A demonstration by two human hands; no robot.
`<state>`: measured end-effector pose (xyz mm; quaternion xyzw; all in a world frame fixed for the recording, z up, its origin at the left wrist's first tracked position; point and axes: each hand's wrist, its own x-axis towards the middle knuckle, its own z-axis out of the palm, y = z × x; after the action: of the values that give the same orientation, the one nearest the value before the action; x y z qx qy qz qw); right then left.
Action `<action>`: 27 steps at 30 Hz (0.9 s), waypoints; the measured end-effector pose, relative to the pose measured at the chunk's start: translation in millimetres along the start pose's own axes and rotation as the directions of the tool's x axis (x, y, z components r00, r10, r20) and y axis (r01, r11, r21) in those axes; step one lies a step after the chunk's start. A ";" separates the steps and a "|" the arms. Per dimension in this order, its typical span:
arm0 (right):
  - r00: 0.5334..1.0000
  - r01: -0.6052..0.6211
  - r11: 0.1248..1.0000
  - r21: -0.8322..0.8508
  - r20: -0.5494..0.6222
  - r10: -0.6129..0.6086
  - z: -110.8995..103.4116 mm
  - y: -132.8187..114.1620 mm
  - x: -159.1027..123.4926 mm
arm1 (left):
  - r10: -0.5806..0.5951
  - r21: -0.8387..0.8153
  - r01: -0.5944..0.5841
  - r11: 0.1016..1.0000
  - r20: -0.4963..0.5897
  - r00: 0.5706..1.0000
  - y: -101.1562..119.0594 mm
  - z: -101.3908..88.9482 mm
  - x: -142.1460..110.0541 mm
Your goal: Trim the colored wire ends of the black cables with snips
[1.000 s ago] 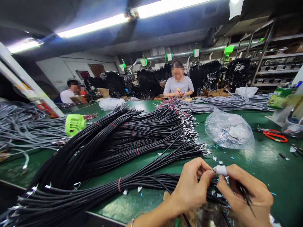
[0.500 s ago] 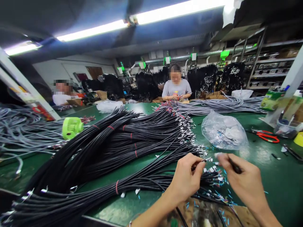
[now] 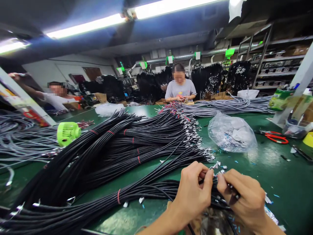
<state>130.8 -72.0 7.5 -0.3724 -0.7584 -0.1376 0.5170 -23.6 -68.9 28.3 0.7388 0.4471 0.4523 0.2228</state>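
My left hand (image 3: pixel 193 192) is closed in a pinch near the stripped ends of the black cables, with a black cable held between thumb and fingers. Its pale end (image 3: pixel 215 165) pokes out past the fingertips. Just to the right, my right hand (image 3: pixel 244 195) curls around a small dark tool (image 3: pixel 233 190), mostly hidden by the fingers. Its thumb and forefinger are close to the held cable end. A bundle of black cables (image 3: pixel 149 191), tied with a red band, runs left from behind my left hand.
More black cable bundles (image 3: pixel 117 147) cover the green table (image 3: pixel 276 169). On the right are a clear bag of scraps (image 3: pixel 232 132), red-handled pliers (image 3: pixel 276 137) and a green can (image 3: pixel 280 99). A green fan (image 3: pixel 68 133) stands left. A co-worker (image 3: pixel 180 86) sits opposite.
My right hand has moved left and down, closer to my left hand, which keeps its pinch. The person at the far left has raised an arm. The view has shifted slightly.
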 end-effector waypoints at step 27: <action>0.988 -0.126 0.991 -0.034 -0.098 0.122 -1.7 -7.4 -2.5 | 0.330 0.438 -0.296 0.849 -0.002 0.944 -11.3 10.4 -1.6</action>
<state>127.2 -79.1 7.4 -0.4219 -0.7051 -0.1379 0.5530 -20.0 -63.8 14.1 0.8146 0.4179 0.4002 -0.0402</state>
